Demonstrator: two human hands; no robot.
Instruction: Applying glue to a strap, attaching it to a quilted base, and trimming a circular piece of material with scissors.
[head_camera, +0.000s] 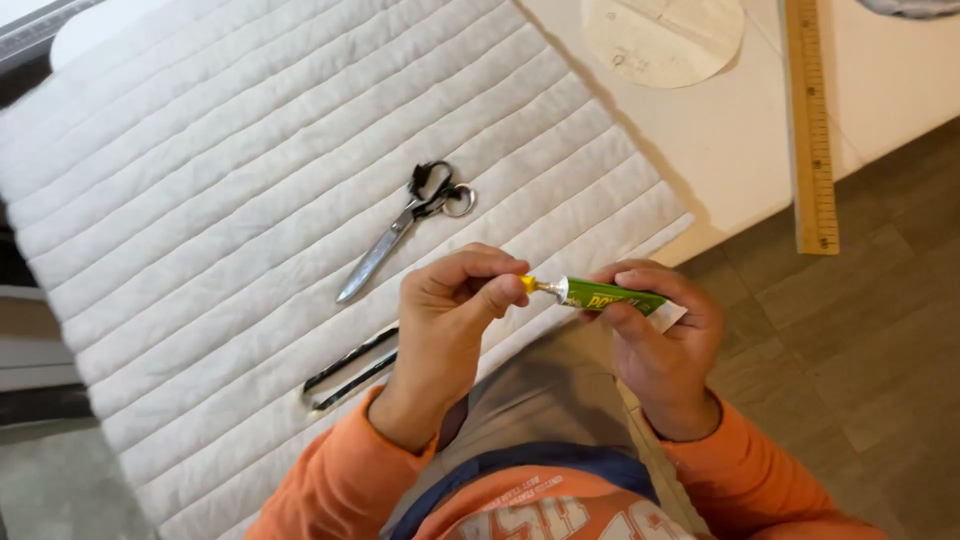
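My right hand grips a small green glue tube, held level over the table edge. My left hand pinches the tube's yellow cap between thumb and forefinger. Both hands hover just above the near edge of a white quilted fabric spread on the table. Metal scissors with dark handles lie shut on the fabric, a little beyond my left hand. A thin black strip lies on the fabric left of my left wrist.
A white table carries a round paper pattern piece at the top and a wooden ruler overhanging its edge. Wood-look floor lies to the right. My orange sleeves fill the bottom.
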